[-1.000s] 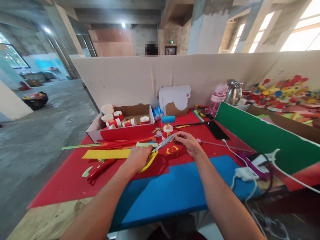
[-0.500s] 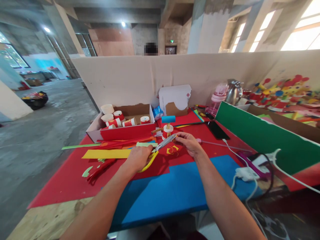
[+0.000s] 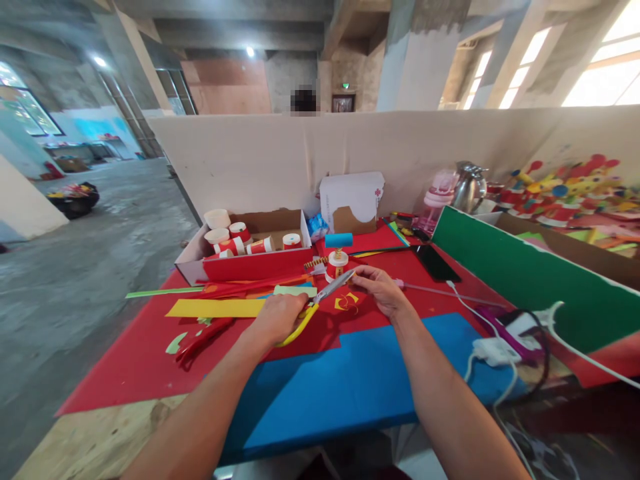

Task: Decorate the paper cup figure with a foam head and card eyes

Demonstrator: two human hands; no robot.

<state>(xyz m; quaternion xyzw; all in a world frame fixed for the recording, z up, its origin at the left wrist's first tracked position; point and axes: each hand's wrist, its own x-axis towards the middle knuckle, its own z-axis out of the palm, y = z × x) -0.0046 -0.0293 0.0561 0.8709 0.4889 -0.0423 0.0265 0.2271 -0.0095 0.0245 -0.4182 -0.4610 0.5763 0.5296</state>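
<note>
My left hand [image 3: 283, 316] is closed around the handles of yellow-handled scissors [image 3: 305, 326], whose blades point up and right. At the blade tips, the fingers of my right hand [image 3: 379, 287] pinch a tiny yellow piece [image 3: 353, 274], probably paper and mostly hidden. Below the blades lie yellow paper scraps [image 3: 346, 303]. Just behind the blades stands a red and white paper cup [image 3: 337, 264] with a coiled yellow strip and a blue paper roll [image 3: 339, 241] on top. A yellow paper strip [image 3: 215, 308] lies left of my left hand.
A box [image 3: 257, 264] of paper cups stands at the back left. A phone [image 3: 436, 263], a power strip with cables [image 3: 495, 351] and a green-sided box [image 3: 530, 280] are on the right. A pink bottle [image 3: 440, 198] and steel jug [image 3: 468, 188] stand behind, before a low partition [image 3: 240, 153].
The view has shifted very slightly. Both hands keep nearly the same place, and the scissor blades look a little more closed near the right fingertips.
</note>
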